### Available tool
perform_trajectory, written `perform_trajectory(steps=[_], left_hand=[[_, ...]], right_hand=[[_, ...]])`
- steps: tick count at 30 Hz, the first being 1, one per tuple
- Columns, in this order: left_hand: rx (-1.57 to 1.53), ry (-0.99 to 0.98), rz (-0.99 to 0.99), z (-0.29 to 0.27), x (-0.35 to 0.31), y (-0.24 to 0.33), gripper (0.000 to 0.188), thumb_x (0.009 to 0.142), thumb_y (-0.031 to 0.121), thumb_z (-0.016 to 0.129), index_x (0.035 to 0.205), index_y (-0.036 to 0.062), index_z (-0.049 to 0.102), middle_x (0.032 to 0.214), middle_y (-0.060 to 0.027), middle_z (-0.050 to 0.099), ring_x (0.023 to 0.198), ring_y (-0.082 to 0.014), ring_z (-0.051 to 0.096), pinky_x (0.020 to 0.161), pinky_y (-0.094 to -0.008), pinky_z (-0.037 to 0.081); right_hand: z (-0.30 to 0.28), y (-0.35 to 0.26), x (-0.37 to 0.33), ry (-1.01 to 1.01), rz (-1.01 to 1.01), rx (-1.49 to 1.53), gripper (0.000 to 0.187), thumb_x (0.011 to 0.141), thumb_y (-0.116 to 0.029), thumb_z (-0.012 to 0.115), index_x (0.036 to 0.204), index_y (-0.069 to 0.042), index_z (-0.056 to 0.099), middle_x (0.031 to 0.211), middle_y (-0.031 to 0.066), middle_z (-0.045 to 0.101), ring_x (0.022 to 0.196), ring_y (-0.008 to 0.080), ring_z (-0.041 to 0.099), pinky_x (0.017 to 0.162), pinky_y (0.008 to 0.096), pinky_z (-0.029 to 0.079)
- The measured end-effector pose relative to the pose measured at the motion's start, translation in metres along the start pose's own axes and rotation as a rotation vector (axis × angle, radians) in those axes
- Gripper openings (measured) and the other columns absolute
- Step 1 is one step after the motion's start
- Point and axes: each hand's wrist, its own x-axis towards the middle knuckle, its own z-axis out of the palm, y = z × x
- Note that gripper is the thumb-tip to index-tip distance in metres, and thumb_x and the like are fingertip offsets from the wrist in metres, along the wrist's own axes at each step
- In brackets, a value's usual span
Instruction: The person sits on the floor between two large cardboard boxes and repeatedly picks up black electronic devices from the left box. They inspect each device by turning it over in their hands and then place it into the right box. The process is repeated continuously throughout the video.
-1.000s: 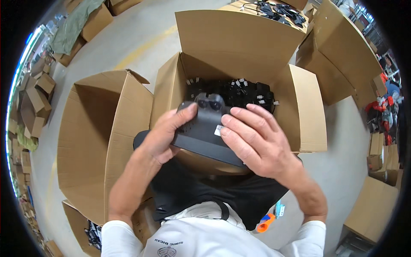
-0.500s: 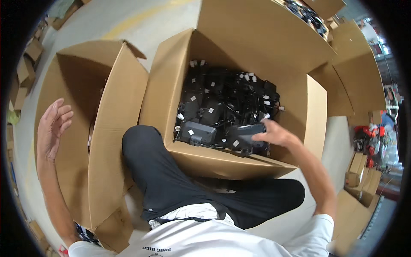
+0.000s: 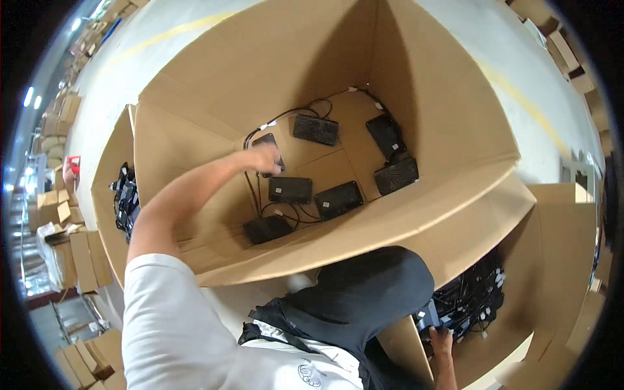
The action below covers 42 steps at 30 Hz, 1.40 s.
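My left hand [image 3: 263, 159] reaches down into a big cardboard box [image 3: 448, 188], over a flat black rectangular module [image 3: 265, 139]. Motion smears its fingers, so their grip does not show. Around it on the box floor lie several like modules, among them one just below the hand [image 3: 290, 190] and one farther back [image 3: 316, 129], with black cables and white connectors. At the lower right my right hand [image 3: 442, 341] grips a black module [image 3: 426, 317] at the edge of a dense heap of black modules and cables [image 3: 471, 292] in a second cardboard box [image 3: 552, 260].
My bent knee [image 3: 396, 279] stands between the two boxes. Another carton holding black cabled parts [image 3: 123, 195] is at the left. Stacked cartons [image 3: 91, 260] line the left side, and a pale floor [image 3: 448, 26] with yellow lines lies behind.
The view has swung left to the box with spread-out modules. My left hand has gone from raised and empty down among those modules. My right hand stays at the module in the other box.
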Motion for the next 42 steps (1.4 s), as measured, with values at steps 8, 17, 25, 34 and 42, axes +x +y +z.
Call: perform_trajectory(steps=[8, 17, 25, 34, 42], left_hand=[[-0.040, 0.208, -0.076, 0.154, 0.029, 0.000, 0.102, 0.072, 0.044, 0.088, 0.149, 0.0002, 0.036, 0.149, -0.0264, 0.043, 0.137, -0.0446, 0.041, 0.111, -0.0587, 0.032], [-0.314, -0.182, 0.117, 0.123, 0.034, 0.002, 0.065, 0.069, 0.039, 0.091, 0.116, 0.0008, 0.066, 0.106, -0.0207, 0.072, 0.099, -0.0291, 0.069, 0.085, -0.0449, 0.054], [-0.503, 0.538, 1.000, -0.165, -0.063, 0.207, 0.043, 0.073, 0.020, 0.088, 0.102, -0.0001, 0.063, 0.089, -0.0103, 0.066, 0.086, -0.0216, 0.064, 0.078, -0.0355, 0.052], [-0.892, 0.831, 0.388, -0.070, 0.050, 0.185, 0.045, 0.087, 0.028, 0.077, 0.119, -0.0008, 0.062, 0.114, -0.0155, 0.066, 0.105, -0.0256, 0.063, 0.096, -0.0394, 0.050], [-0.373, 0.305, -0.189, 0.201, 0.127, 0.164, 0.079, 0.081, 0.021, 0.080, 0.148, 0.0017, 0.041, 0.142, -0.0295, 0.052, 0.130, -0.0471, 0.052, 0.111, -0.0508, 0.044]], right_hand=[[-0.078, -0.088, -0.046, -0.039, 0.069, 0.110, 0.036, 0.091, -0.012, 0.073, 0.120, 0.008, 0.063, 0.093, 0.0112, 0.068, 0.083, 0.0131, 0.061, 0.075, 0.0285, 0.050], [-0.107, -0.261, -0.075, 0.270, -0.179, 0.236, 0.018, 0.094, -0.002, 0.064, 0.110, 0.006, 0.067, 0.094, 0.0078, 0.068, 0.084, 0.0136, 0.063, 0.078, 0.0278, 0.052], [-0.128, -0.557, -0.090, 0.581, -0.959, 0.338, 0.044, 0.088, -0.014, 0.077, 0.123, 0.007, 0.061, 0.106, 0.0138, 0.073, 0.099, 0.0243, 0.071, 0.091, 0.0361, 0.055], [-0.164, -0.539, -0.078, 0.881, -0.794, 0.650, 0.034, 0.089, -0.010, 0.076, 0.118, 0.004, 0.066, 0.107, 0.0108, 0.071, 0.094, 0.0189, 0.068, 0.081, 0.0316, 0.057], [-0.219, -0.377, -0.132, 1.176, -0.828, 0.940, 0.045, 0.099, -0.024, 0.069, 0.133, 0.002, 0.056, 0.122, 0.0151, 0.067, 0.105, 0.0241, 0.067, 0.086, 0.0362, 0.056]])
